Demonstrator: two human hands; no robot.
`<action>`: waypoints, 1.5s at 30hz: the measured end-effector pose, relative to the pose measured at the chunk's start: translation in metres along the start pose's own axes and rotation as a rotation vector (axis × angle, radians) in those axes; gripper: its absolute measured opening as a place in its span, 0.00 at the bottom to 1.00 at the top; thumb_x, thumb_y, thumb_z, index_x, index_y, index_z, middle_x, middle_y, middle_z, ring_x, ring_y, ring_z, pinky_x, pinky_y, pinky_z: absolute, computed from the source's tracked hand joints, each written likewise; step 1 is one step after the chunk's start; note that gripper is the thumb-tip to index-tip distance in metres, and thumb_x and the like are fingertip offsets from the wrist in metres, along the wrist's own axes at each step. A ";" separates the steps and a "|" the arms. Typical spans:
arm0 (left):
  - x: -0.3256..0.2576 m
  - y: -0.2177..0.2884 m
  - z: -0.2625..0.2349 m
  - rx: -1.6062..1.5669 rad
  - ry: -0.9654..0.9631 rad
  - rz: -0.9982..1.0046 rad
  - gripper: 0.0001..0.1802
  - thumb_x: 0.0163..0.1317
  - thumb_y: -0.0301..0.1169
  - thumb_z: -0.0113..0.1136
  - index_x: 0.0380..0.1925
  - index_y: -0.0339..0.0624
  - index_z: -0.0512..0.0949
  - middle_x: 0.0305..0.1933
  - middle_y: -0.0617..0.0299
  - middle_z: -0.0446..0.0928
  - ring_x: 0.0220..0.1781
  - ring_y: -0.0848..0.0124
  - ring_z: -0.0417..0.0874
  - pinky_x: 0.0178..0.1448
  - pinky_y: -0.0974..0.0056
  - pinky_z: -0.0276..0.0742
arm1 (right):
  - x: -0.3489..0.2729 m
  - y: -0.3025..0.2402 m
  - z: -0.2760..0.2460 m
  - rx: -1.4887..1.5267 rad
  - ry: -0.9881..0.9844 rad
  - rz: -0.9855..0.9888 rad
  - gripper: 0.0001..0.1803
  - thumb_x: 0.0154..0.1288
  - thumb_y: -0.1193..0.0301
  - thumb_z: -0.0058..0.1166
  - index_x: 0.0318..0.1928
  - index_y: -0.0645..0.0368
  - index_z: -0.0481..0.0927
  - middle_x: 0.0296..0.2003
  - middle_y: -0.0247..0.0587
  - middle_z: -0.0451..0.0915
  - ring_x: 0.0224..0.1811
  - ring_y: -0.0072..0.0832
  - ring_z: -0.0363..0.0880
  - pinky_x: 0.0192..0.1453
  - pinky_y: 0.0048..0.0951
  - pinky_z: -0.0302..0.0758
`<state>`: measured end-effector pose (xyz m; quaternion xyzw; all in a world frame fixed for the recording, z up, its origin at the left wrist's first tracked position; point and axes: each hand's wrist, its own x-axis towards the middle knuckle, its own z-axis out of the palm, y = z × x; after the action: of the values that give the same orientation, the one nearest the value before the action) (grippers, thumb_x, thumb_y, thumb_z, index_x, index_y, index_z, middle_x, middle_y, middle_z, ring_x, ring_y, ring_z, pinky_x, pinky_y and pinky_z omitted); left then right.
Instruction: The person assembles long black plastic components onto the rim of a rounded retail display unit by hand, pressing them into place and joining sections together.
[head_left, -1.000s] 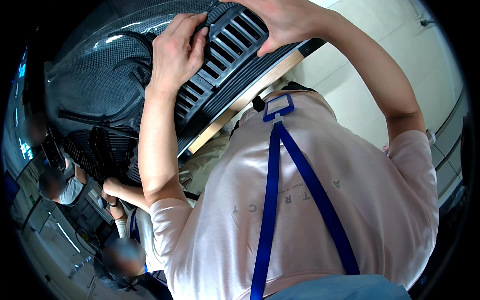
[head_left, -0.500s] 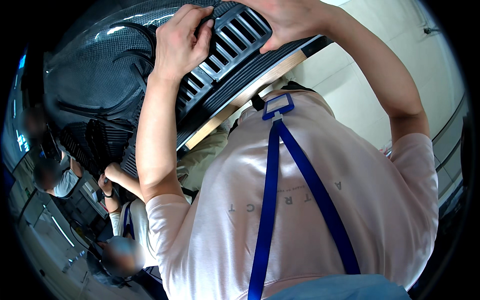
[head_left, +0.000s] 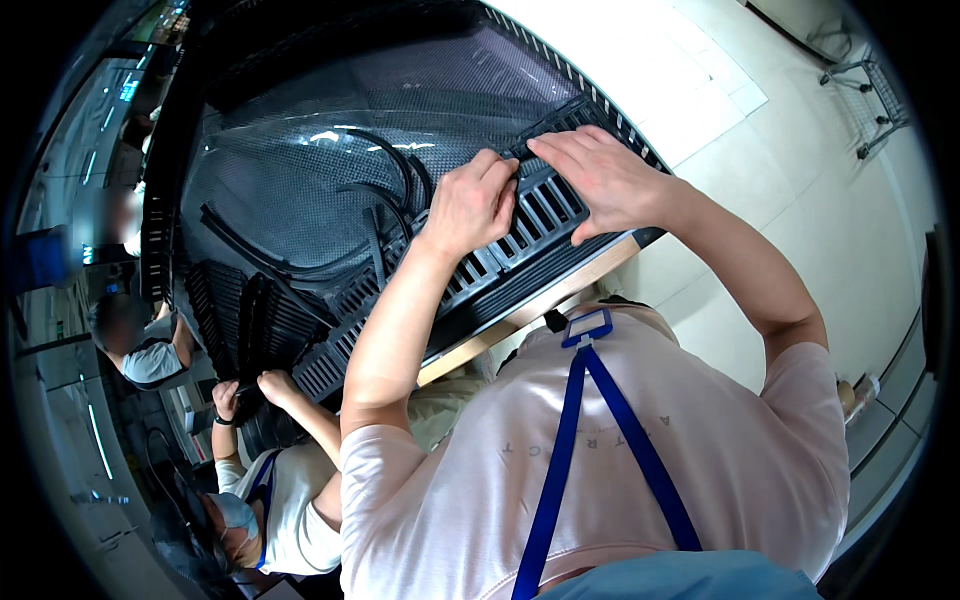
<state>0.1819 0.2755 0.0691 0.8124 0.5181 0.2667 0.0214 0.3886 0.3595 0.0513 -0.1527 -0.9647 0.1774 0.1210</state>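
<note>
A black slatted plastic panel lies along the near edge of a large black display stand. My left hand is closed at the panel's far edge, its fingers curled and its thumb pressed against them. To the right, my right hand spans the same panel, with its fingers over the far side and its thumb at the near side. The two hands' fingertips come close together at the far edge. What lies under the fingertips is hidden. Several curved black strips rest on the mesh lining beyond my left hand.
A wooden rail runs along the stand's front, close to my body. At the lower left a co-worker has both hands at the stand's edge. Another person stands farther left. A wire cart is on the pale tiled floor.
The view has shifted, so more of the stand's inside and the floor shows. Both hands stay at the slatted panel, and the right hand's fingers have come into sight.
</note>
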 end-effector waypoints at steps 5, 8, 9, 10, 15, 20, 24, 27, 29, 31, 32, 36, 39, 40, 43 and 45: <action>0.005 0.004 -0.002 0.057 -0.013 -0.014 0.10 0.49 0.23 0.56 0.34 0.36 0.76 0.32 0.53 0.74 0.28 0.56 0.80 0.33 0.58 0.78 | -0.022 0.007 0.008 0.328 0.131 0.102 0.63 0.35 0.61 0.75 0.68 0.63 0.46 0.66 0.57 0.52 0.69 0.48 0.54 0.70 0.39 0.59; 0.002 0.007 0.000 0.053 0.013 -0.021 0.09 0.51 0.23 0.56 0.35 0.37 0.76 0.33 0.54 0.75 0.29 0.56 0.80 0.33 0.58 0.78 | -0.045 0.008 0.025 0.424 0.190 0.188 0.65 0.38 0.59 0.74 0.70 0.60 0.42 0.66 0.59 0.55 0.68 0.48 0.57 0.69 0.39 0.60; 0.003 0.006 0.000 0.045 0.011 -0.028 0.09 0.51 0.23 0.56 0.34 0.37 0.76 0.33 0.54 0.75 0.29 0.56 0.80 0.33 0.58 0.78 | -0.046 0.004 0.030 0.468 0.192 0.267 0.65 0.38 0.57 0.74 0.70 0.59 0.42 0.63 0.60 0.60 0.66 0.48 0.60 0.68 0.40 0.61; 0.002 0.006 0.003 0.032 0.014 -0.025 0.09 0.51 0.23 0.57 0.35 0.37 0.76 0.33 0.55 0.75 0.29 0.56 0.80 0.33 0.59 0.78 | -0.047 0.003 0.035 0.500 0.221 0.285 0.63 0.39 0.57 0.74 0.70 0.59 0.45 0.61 0.60 0.63 0.64 0.49 0.62 0.66 0.40 0.62; 0.004 0.004 0.004 0.023 0.024 -0.014 0.09 0.51 0.23 0.58 0.34 0.37 0.78 0.32 0.57 0.76 0.28 0.59 0.80 0.31 0.62 0.78 | -0.050 0.010 0.050 0.372 0.422 0.182 0.52 0.45 0.57 0.70 0.67 0.60 0.55 0.51 0.55 0.73 0.54 0.46 0.71 0.58 0.38 0.68; 0.000 0.005 0.004 0.016 0.035 -0.031 0.09 0.51 0.23 0.59 0.34 0.38 0.78 0.31 0.58 0.76 0.27 0.60 0.80 0.31 0.62 0.77 | -0.043 -0.008 0.022 -0.047 0.379 0.136 0.56 0.38 0.56 0.72 0.67 0.60 0.56 0.60 0.51 0.65 0.63 0.46 0.63 0.65 0.42 0.62; -0.002 0.000 0.004 0.029 0.061 0.000 0.09 0.51 0.24 0.59 0.35 0.38 0.78 0.31 0.58 0.76 0.27 0.60 0.80 0.30 0.62 0.77 | -0.005 -0.025 0.004 -0.191 0.380 -0.095 0.56 0.33 0.50 0.69 0.60 0.73 0.61 0.57 0.59 0.66 0.62 0.50 0.62 0.67 0.46 0.56; -0.005 -0.005 0.004 0.000 0.077 0.003 0.11 0.53 0.26 0.60 0.38 0.40 0.79 0.32 0.58 0.77 0.28 0.60 0.80 0.31 0.62 0.77 | 0.006 -0.017 0.003 -0.002 0.213 -0.117 0.56 0.33 0.51 0.70 0.59 0.74 0.61 0.54 0.60 0.67 0.60 0.50 0.64 0.65 0.45 0.59; -0.008 -0.006 -0.005 -0.063 -0.035 -0.051 0.13 0.54 0.27 0.60 0.41 0.42 0.78 0.34 0.57 0.78 0.30 0.60 0.81 0.34 0.63 0.78 | 0.004 -0.018 0.010 -0.001 0.269 -0.151 0.54 0.32 0.52 0.71 0.57 0.73 0.63 0.52 0.58 0.69 0.57 0.49 0.67 0.63 0.44 0.61; -0.015 -0.013 -0.019 -0.157 -0.158 -0.221 0.18 0.61 0.29 0.58 0.51 0.41 0.75 0.36 0.58 0.79 0.31 0.74 0.78 0.34 0.71 0.73 | 0.007 -0.020 0.011 -0.023 0.259 -0.146 0.52 0.32 0.53 0.71 0.56 0.73 0.64 0.51 0.58 0.70 0.56 0.49 0.68 0.62 0.44 0.62; -0.022 -0.019 -0.026 -0.314 -0.189 -0.329 0.17 0.63 0.30 0.56 0.51 0.41 0.75 0.36 0.61 0.79 0.32 0.76 0.76 0.36 0.73 0.72 | 0.008 -0.022 0.009 -0.033 0.257 -0.144 0.52 0.32 0.53 0.71 0.55 0.73 0.64 0.51 0.58 0.70 0.56 0.49 0.68 0.62 0.44 0.63; -0.036 -0.036 -0.044 -0.574 -0.298 -0.472 0.14 0.67 0.32 0.52 0.49 0.40 0.77 0.33 0.67 0.78 0.33 0.80 0.77 0.39 0.74 0.73 | 0.010 -0.027 0.005 -0.066 0.218 -0.115 0.51 0.31 0.54 0.72 0.55 0.72 0.65 0.50 0.57 0.71 0.56 0.49 0.69 0.62 0.43 0.64; -0.034 -0.041 -0.046 -0.652 -0.353 -0.487 0.13 0.67 0.33 0.51 0.47 0.40 0.78 0.33 0.67 0.79 0.33 0.80 0.77 0.40 0.73 0.75 | 0.012 -0.029 0.004 -0.061 0.190 -0.101 0.51 0.31 0.53 0.72 0.55 0.72 0.66 0.50 0.57 0.71 0.56 0.49 0.68 0.62 0.43 0.64; -0.034 -0.045 -0.045 -0.716 -0.381 -0.503 0.13 0.67 0.33 0.51 0.47 0.40 0.78 0.33 0.68 0.78 0.33 0.80 0.77 0.40 0.74 0.75 | 0.013 -0.029 0.005 -0.082 0.182 -0.093 0.51 0.32 0.53 0.72 0.55 0.71 0.66 0.50 0.56 0.71 0.56 0.48 0.68 0.62 0.42 0.63; -0.040 -0.053 -0.036 -0.834 -0.416 -0.561 0.13 0.68 0.32 0.50 0.47 0.39 0.78 0.33 0.69 0.78 0.33 0.82 0.76 0.41 0.75 0.74 | 0.015 -0.029 0.006 -0.083 0.167 -0.103 0.51 0.32 0.53 0.72 0.55 0.71 0.66 0.50 0.56 0.71 0.56 0.48 0.68 0.62 0.42 0.63; -0.041 -0.051 -0.031 -0.856 -0.392 -0.583 0.13 0.68 0.32 0.50 0.46 0.38 0.78 0.33 0.69 0.79 0.34 0.82 0.76 0.41 0.76 0.74 | 0.014 -0.027 0.007 -0.077 0.192 -0.115 0.50 0.32 0.53 0.72 0.54 0.71 0.66 0.50 0.56 0.71 0.56 0.49 0.69 0.62 0.43 0.64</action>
<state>0.1123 0.2565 0.0624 0.5886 0.5531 0.2804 0.5187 0.3667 0.3380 0.0576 -0.1179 -0.9619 0.1175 0.2170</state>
